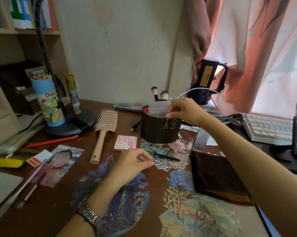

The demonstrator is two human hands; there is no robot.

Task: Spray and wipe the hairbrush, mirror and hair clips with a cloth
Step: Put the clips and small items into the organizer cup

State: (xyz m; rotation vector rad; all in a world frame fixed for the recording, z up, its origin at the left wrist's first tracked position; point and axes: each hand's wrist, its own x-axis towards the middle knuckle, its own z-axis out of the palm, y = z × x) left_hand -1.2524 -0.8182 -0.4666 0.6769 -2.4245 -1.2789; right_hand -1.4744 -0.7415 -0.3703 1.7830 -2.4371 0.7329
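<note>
**Gathering the clips before any wiping**

Over the dark round organiser pot [159, 129] at the far middle of the brown wooden desk [58, 194], our right hand [182, 110] pinches a small bunch of thin metal hair clips [170, 124] between thumb and fingertips, so they hang down in front of the pot's wall. We judge they are being taken from the pot to be laid out for cleaning.

Our left hand [134, 163], nearer and to the left, has its fingers curled with thumb and forefinger drawn together just beside a slim black hair clip [166, 157] lying on the paper cut-out; we cannot tell whether it holds anything.

Left of the pot, the beige paddle hairbrush [104, 132] lies bristles up, and the small square mirror with a pink cartoon cover [125, 142] sits flat just beside it, both within easy reach. A folded dark brown cloth [216, 175] lies on the near right. We see no spray bottle plainly.
</note>
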